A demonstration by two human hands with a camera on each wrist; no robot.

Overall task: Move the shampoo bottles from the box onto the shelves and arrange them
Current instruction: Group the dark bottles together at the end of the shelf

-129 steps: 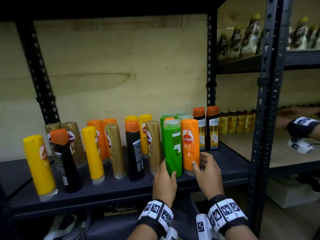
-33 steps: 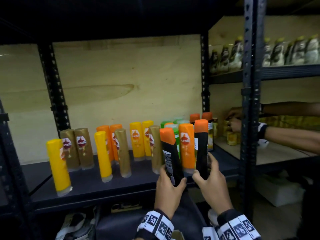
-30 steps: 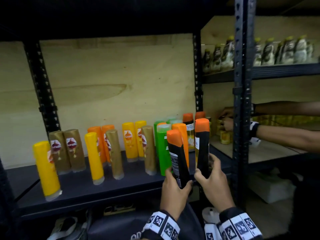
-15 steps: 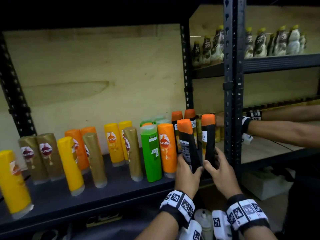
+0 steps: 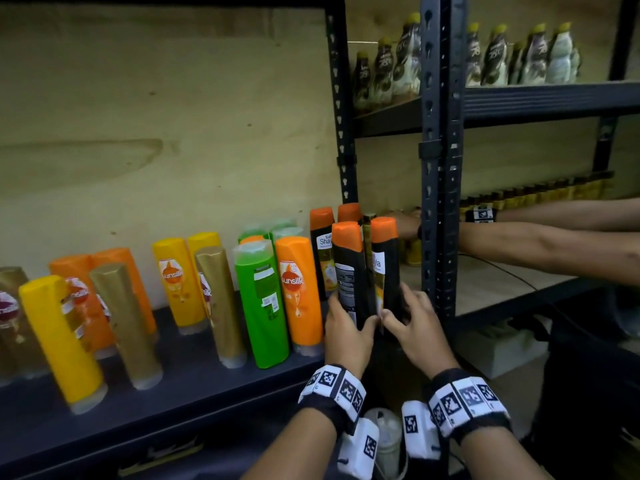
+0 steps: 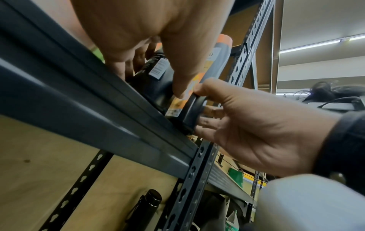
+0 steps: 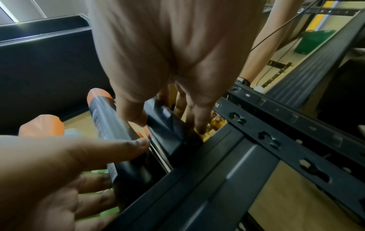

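The left hand (image 5: 346, 336) grips one black bottle (image 5: 349, 271); the right hand (image 5: 414, 329) grips the other bottle (image 5: 384, 265). Both stand side by side at the shelf's (image 5: 194, 386) right front corner, beside the post (image 5: 440, 168); their bases sit at the edge.

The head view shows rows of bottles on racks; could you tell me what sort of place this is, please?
Probably a stockroom or mock shop: black slotted-steel shelving uprights, colour-grouped upright shampoo bottles, and yellow-capped bottles lined up on the neighbouring rack.

Dim, blurred, wide-angle edge distortion
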